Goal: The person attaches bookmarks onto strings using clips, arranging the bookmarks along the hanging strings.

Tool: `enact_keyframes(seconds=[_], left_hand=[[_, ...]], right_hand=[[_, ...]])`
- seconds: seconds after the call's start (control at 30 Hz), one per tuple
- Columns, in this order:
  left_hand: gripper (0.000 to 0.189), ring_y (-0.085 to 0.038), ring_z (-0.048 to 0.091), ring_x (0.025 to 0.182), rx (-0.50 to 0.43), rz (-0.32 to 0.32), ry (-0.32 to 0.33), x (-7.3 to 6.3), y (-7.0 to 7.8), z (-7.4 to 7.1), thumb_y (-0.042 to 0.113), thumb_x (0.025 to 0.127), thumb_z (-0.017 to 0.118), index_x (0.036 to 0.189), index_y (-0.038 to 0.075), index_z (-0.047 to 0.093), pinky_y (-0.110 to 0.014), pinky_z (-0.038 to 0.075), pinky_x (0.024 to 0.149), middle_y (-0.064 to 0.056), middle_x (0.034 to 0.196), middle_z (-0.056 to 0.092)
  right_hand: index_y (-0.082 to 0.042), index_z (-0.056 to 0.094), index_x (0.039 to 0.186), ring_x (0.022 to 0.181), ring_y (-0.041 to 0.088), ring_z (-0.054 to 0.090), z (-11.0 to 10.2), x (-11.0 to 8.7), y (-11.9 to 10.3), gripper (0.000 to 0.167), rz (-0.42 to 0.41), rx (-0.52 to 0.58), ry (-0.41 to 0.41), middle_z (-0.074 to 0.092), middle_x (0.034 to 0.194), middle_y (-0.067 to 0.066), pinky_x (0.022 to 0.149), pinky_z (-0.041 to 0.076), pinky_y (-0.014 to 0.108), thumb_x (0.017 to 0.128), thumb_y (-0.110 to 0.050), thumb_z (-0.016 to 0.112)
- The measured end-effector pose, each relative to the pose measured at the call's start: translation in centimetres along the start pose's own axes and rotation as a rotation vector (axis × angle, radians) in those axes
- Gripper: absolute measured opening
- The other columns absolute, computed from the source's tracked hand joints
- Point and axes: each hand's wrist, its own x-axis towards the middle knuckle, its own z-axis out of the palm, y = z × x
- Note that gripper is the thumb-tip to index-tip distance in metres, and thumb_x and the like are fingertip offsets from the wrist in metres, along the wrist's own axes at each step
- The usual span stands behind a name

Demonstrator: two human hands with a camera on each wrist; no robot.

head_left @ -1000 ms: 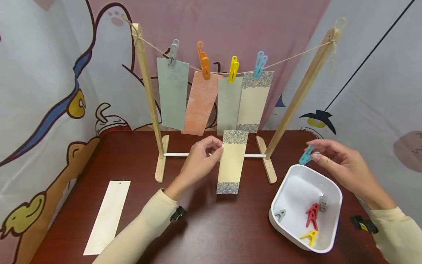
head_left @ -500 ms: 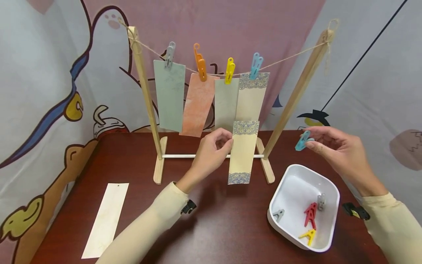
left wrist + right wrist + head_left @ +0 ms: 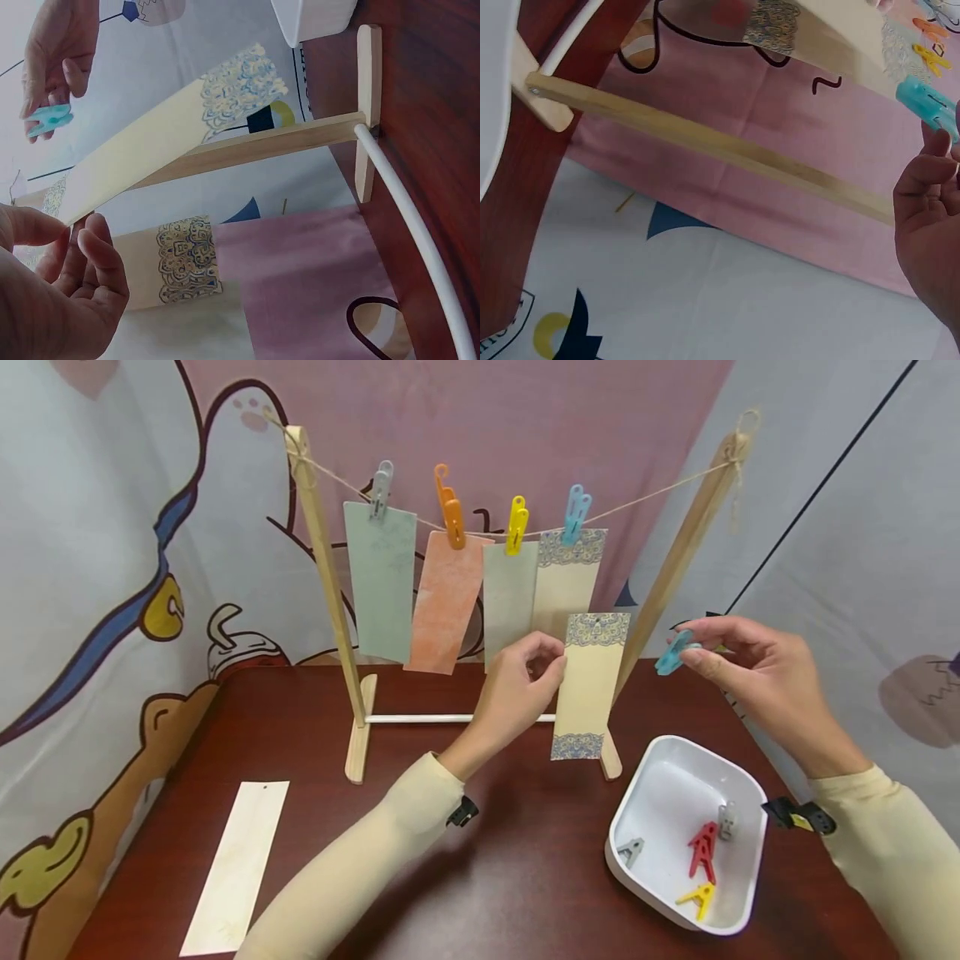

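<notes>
My left hand (image 3: pixel 517 693) pinches the left edge of a cream paper bookmark (image 3: pixel 592 685) with blue patterned bands at both ends. The bookmark hangs upright in front of the rack's right post, below the string. To the right, my right hand (image 3: pixel 772 685) holds a light blue clothespin (image 3: pixel 674 652) between thumb and fingers, above the white bin. In the right wrist view the clothespin (image 3: pixel 928 105) juts out from the fingertips. On the string hang a grey-green card (image 3: pixel 380 585), an orange card (image 3: pixel 447 602), a pale grey card (image 3: pixel 508 593) and another patterned bookmark (image 3: pixel 567 583), each under a clothespin.
A white bin (image 3: pixel 660 827) at the right holds several clothespins, red (image 3: pixel 702 850), yellow (image 3: pixel 697 899) and grey. One plain cream bookmark (image 3: pixel 236 868) lies on the table at the left. The wooden rack has a left post (image 3: pixel 322 568) and a white crossbar (image 3: pixel 420 718).
My left hand has carried the bookmark up and to the right. My right hand has raised the blue clothespin from the bin's rim, slightly leftward.
</notes>
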Motion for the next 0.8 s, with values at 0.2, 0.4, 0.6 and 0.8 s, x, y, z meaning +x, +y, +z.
enact_keyframes(seconds=[0.2, 0.4, 0.6, 0.8], left_hand=[[0.009, -0.012, 0.063, 0.082, -0.006, 0.019, 0.007, 0.9, 0.3, 0.7, 0.005, 0.104, 0.069, 0.111, 0.001, 0.074, -0.023, 0.052, 0.078, -0.006, 0.095, 0.074], [0.010, -0.013, 0.063, 0.082, 0.007, 0.038, 0.021, 1.9, 0.3, 1.5, 0.005, 0.104, 0.069, 0.111, 0.001, 0.074, -0.023, 0.051, 0.078, -0.006, 0.094, 0.074], [0.011, -0.011, 0.058, 0.073, 0.008, 0.037, 0.047, 2.8, 0.4, 2.1, 0.005, 0.104, 0.071, 0.112, 0.001, 0.077, -0.023, 0.047, 0.070, -0.005, 0.094, 0.075], [0.012, -0.012, 0.055, 0.069, 0.047, 0.060, 0.079, 3.5, 0.4, 2.4, 0.007, 0.103, 0.073, 0.112, 0.002, 0.080, -0.025, 0.045, 0.068, -0.004, 0.096, 0.078]], right_hand=[[0.009, 0.074, 0.125, 0.078, 0.013, 0.071, -0.1, 0.9, -0.5, 0.031, -0.031, -0.069, 0.014, 0.080, 0.101, 0.009, 0.061, 0.048, 0.018, 0.094, 0.013, 0.077], [0.008, 0.075, 0.122, 0.073, 0.012, 0.066, -0.2, 1.8, -0.9, 0.028, -0.010, -0.066, 0.054, 0.079, 0.097, 0.007, 0.062, 0.050, 0.018, 0.095, 0.010, 0.079], [0.007, 0.076, 0.122, 0.067, 0.016, 0.060, -0.4, 3.1, -2.0, 0.027, -0.022, -0.045, 0.072, 0.074, 0.087, 0.008, 0.061, 0.051, 0.019, 0.095, 0.007, 0.080], [0.007, 0.076, 0.119, 0.058, 0.013, 0.055, 0.1, 4.7, -2.9, 0.023, -0.032, 0.040, 0.085, 0.078, 0.097, 0.005, 0.054, 0.046, 0.018, 0.096, 0.008, 0.079]])
